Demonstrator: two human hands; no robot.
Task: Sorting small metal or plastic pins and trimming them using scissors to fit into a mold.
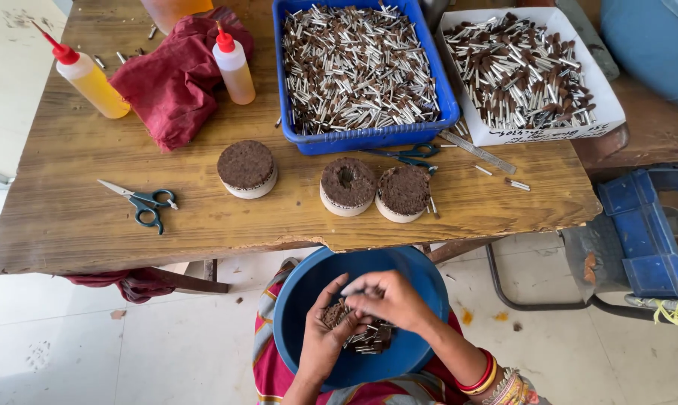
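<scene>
Pins (365,339): small brown-tipped metal pieces, a loose cluster in a blue bowl (301,296) on the person's lap, at the near edge of the desk (69,225).
Left hand (325,337): cupped in the bowl, fingers curled round a bunch of pins.
Right hand (387,298): just above and touching the left, fingertips pinched together over the same bunch; whether it grips a pin cannot be told. Bangles (483,375) at its wrist.
Desk, near row: three round white-walled pucks (246,169) topped with packed brown tips, one at centre-left, two touching at centre; teal scissors (145,202) to the left.
Desk, far row: blue tray (369,139) heaped with pins; white box (549,135) of the same to its right; second scissors (406,155) and a metal ruler (478,152) just near of the tray.
Far left: two squeeze bottles (91,79) with red nozzles, either side of a red cloth (170,82).
</scene>
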